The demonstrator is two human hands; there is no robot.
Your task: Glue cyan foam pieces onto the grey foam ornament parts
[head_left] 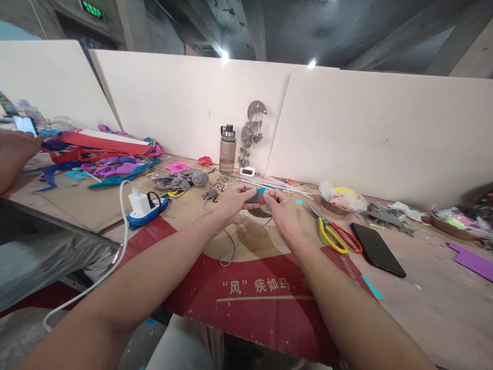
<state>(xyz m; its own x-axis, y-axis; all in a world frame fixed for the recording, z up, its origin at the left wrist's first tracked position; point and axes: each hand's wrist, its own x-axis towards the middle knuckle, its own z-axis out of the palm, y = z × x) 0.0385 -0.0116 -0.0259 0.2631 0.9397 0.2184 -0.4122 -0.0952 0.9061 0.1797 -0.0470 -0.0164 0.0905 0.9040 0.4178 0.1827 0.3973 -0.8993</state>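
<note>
Two bare forearms, reaching from the lower corners to frame centre; left hand point(235, 201) and right hand point(280, 205), close together, fingers bent, thumbs uppermost.

1. 2 hands of the wearer: left hand point(235, 202) and right hand point(282, 206)
2. 1 hand of another person point(16, 150)
3. 1 grey piece point(252, 198), held between the wearer's 2 hands
4. 2 phones: 1 black phone point(377, 250), 1 phone with a lit screen point(24, 125)
5. 1 pair of scissors point(326, 222), with 2 handles, 1 yellow and 1 red
6. 2 bowls: 1 nearer bowl point(334, 206), 1 farther-right bowl point(447, 225)
7. 1 bottle point(227, 152)
8. 1 digital clock point(247, 172)
9. 1 white charger point(139, 202)
10. 1 blue power strip point(148, 218)
11. White strips point(275, 185): several, overlapping, exact number unclear
</note>
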